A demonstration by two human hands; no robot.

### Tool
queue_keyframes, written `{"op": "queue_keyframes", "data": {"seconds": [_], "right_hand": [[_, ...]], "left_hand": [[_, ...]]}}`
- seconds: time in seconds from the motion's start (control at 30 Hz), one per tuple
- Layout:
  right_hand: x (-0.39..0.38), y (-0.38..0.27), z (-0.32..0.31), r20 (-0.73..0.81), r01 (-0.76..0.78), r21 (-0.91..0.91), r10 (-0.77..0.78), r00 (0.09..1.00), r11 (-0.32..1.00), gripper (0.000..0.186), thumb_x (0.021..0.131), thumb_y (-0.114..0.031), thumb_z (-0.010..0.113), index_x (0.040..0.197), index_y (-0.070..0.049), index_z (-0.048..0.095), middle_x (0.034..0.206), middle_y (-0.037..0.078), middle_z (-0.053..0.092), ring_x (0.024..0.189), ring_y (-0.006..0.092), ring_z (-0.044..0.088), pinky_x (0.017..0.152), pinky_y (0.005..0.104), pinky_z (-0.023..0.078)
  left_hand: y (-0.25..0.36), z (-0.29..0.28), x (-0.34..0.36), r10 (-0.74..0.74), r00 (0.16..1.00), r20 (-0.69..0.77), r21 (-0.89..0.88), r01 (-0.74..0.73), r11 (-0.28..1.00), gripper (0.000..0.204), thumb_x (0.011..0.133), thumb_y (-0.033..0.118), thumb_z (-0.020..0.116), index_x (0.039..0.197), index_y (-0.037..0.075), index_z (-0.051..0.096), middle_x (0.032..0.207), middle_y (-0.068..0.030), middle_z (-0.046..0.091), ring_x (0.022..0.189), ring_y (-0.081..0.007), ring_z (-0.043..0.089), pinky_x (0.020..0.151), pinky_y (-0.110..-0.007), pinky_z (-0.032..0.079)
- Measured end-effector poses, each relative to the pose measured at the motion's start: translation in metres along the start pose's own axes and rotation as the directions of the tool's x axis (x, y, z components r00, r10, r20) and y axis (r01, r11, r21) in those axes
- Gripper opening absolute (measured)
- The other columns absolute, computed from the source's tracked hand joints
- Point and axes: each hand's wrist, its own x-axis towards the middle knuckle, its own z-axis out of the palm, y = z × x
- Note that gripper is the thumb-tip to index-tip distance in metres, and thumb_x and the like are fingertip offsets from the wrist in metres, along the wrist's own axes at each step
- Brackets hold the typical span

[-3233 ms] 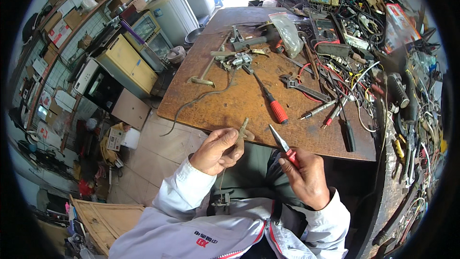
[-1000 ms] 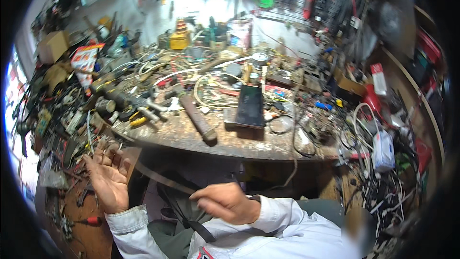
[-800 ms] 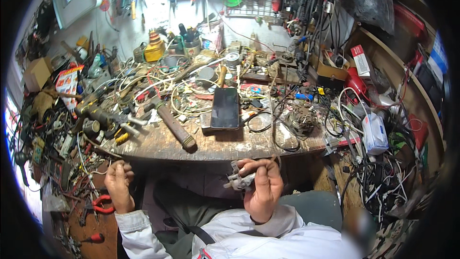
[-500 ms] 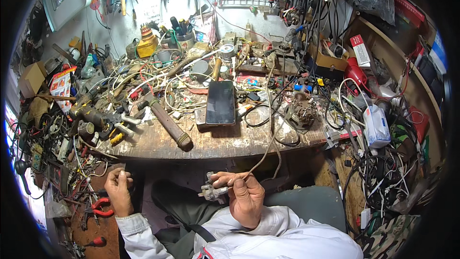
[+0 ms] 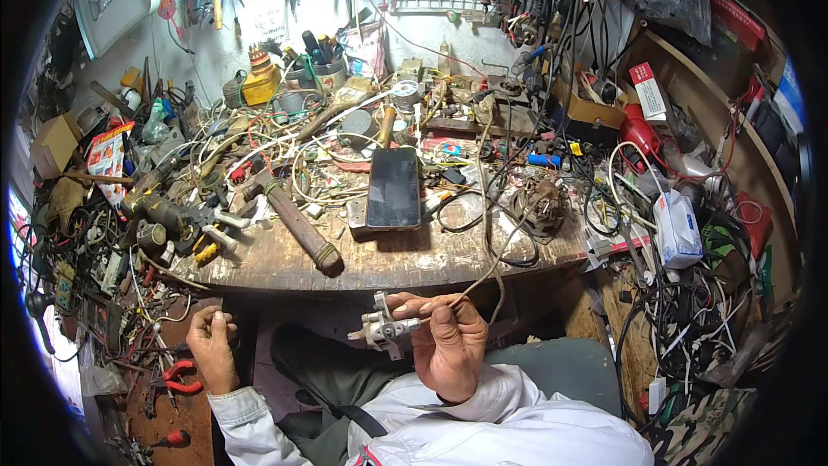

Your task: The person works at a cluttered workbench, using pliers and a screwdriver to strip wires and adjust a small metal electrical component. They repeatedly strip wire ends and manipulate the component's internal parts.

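My right hand (image 5: 452,352) is closed just in front of the workbench edge, above my lap. Its thumb and fingers hold a small grey metal fitting (image 5: 377,329) with a short stub and a flat bracket, which points left. A tan cord (image 5: 488,274) runs from these fingers up over the bench edge. My left hand (image 5: 213,350) is lower left, its fingers curled together. Something small and dark shows at its fingertips, too unclear to name. Nearest to it lie red-handled pliers (image 5: 179,377) and a red-handled screwdriver (image 5: 174,438).
On the workbench (image 5: 414,267) lie a phone (image 5: 393,190), a hammer (image 5: 297,229) with its handle toward me, and a wound motor part (image 5: 542,207). Tangled wires and tools crowd the back and both sides. A white-and-blue box (image 5: 678,229) stands at the right.
My right hand has shifted slightly up and to the right. The metal fitting has turned in its grip, showing more of its bracket. My left hand is almost still.
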Motion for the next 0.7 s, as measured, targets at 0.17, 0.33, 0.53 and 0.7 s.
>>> {"op": "queue_keyframes", "data": {"seconds": [0.17, 0.33, 0.53, 0.7], "right_hand": [[0.006, -0.003, 0.002, 0.023, -0.012, 0.059, 0.011, 1.0, 0.998, 0.017, 0.103, -0.014, 0.053, 0.105, 0.002, 0.06, 0.102, 0.021, 0.071, 0.11, 0.0365, 0.064, 0.099, 0.0493, 0.05], [0.014, -0.006, 0.004, -0.001, 0.026, 0.076, -0.026, 1.0, 0.997, 0.017, 0.102, -0.014, 0.053, 0.104, 0.002, 0.061, 0.102, 0.021, 0.071, 0.11, 0.0367, 0.065, 0.097, 0.0478, 0.053], [0.018, -0.012, 0.001, -0.044, 0.004, 0.125, 0.001, 0.999, 0.992, 0.018, 0.103, -0.014, 0.053, 0.104, 0.001, 0.063, 0.104, 0.02, 0.071, 0.112, 0.0357, 0.065, 0.094, 0.0432, 0.056], [0.019, -0.013, 0.003, -0.055, -0.003, 0.159, 0.012, 0.998, 0.987, 0.018, 0.102, -0.014, 0.054, 0.104, 0.001, 0.064, 0.104, 0.02, 0.071, 0.112, 0.0357, 0.065, 0.094, 0.0426, 0.056]], "left_hand": [[0.001, 0.0, -0.001, 0.001, 1.0, -0.005, 0.008, -0.001, 1.0, 0.021, 0.097, 0.019, 0.065, 0.105, 0.0, 0.062, 0.085, -0.0035, 0.064, 0.07, -0.0089, 0.059, 0.065, -0.022, 0.049], [0.002, 0.001, -0.002, 0.006, 1.0, -0.004, 0.001, -0.006, 1.0, 0.021, 0.097, 0.019, 0.064, 0.105, 0.0, 0.062, 0.085, -0.0031, 0.063, 0.071, -0.0089, 0.058, 0.065, -0.022, 0.049], [0.003, 0.002, -0.002, 0.002, 1.0, -0.017, 0.029, -0.001, 1.0, 0.02, 0.097, 0.018, 0.064, 0.105, 0.0, 0.062, 0.085, -0.0031, 0.063, 0.071, -0.0089, 0.058, 0.066, -0.022, 0.049], [0.002, 0.001, -0.001, -0.007, 1.0, -0.018, 0.03, 0.008, 1.0, 0.02, 0.097, 0.018, 0.064, 0.105, 0.0, 0.062, 0.085, -0.0032, 0.063, 0.071, -0.0089, 0.058, 0.066, -0.022, 0.05]]}}
